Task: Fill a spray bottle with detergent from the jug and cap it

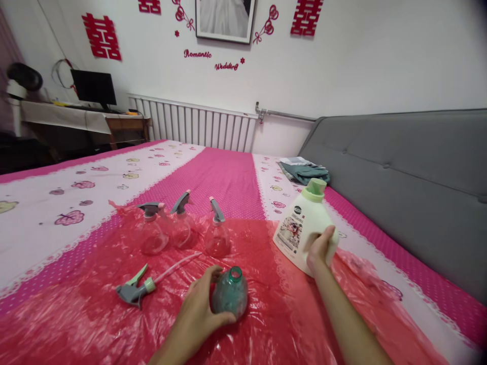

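My left hand (207,304) is wrapped round a small green see-through spray bottle (233,294), whose neck is bare and uncapped. My right hand (320,249) grips the handle of a large cream detergent jug (300,228) with a light green cap on top; the jug leans a little. Left of the green bottle lies a grey and green spray trigger head (137,289) with a pink-tinted dip tube. Behind it stand three clear pinkish spray bottles with grey trigger heads: one at left (154,235), one in the middle (182,225) and one at right (216,235).
A crinkled red plastic sheet (266,324) covers the near part of the pink and white bed (228,167). Folded clothes (306,172) lie at the far right by the grey headboard (399,167). A white radiator (190,121) and a desk with a monitor (94,88) stand beyond.
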Demonstrator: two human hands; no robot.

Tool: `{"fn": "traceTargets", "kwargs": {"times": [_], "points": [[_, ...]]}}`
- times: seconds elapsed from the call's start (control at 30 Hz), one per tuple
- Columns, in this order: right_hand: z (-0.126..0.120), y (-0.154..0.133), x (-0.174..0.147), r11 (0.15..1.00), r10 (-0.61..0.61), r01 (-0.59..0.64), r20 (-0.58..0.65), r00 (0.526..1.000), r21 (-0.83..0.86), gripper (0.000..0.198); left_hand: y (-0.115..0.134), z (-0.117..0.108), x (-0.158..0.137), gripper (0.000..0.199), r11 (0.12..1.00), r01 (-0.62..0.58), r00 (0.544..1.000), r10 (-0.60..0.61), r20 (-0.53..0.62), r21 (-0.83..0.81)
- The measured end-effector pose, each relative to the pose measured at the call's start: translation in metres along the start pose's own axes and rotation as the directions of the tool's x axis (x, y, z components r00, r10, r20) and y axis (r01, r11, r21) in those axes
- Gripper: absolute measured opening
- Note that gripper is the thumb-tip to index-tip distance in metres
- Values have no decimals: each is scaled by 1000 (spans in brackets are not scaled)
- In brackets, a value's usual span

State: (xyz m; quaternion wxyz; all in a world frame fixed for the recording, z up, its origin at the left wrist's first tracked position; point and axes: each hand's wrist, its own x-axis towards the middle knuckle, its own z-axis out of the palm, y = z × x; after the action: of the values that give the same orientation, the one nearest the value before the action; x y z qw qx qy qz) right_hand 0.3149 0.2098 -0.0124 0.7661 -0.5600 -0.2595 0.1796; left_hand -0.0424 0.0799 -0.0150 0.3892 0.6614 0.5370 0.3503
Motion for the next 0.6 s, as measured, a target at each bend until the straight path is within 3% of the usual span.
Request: {"fn": "traceTargets", "kwargs": {"times": [0.13, 0.27, 0.6], "points": [[2, -9, 2, 994, 16, -8, -72, 997, 113, 40, 5, -1, -3, 87, 1000, 8, 1000, -8, 2, 13], [5, -17, 12, 976, 44, -31, -56, 997, 215, 40, 9, -2, -4, 86, 1000, 9, 1000, -8, -6, 30], [-3, -24, 30, 950, 154, -200, 198, 968, 238, 41, 13, -2, -5, 78, 998, -15, 1000, 16, -17, 63]]}}
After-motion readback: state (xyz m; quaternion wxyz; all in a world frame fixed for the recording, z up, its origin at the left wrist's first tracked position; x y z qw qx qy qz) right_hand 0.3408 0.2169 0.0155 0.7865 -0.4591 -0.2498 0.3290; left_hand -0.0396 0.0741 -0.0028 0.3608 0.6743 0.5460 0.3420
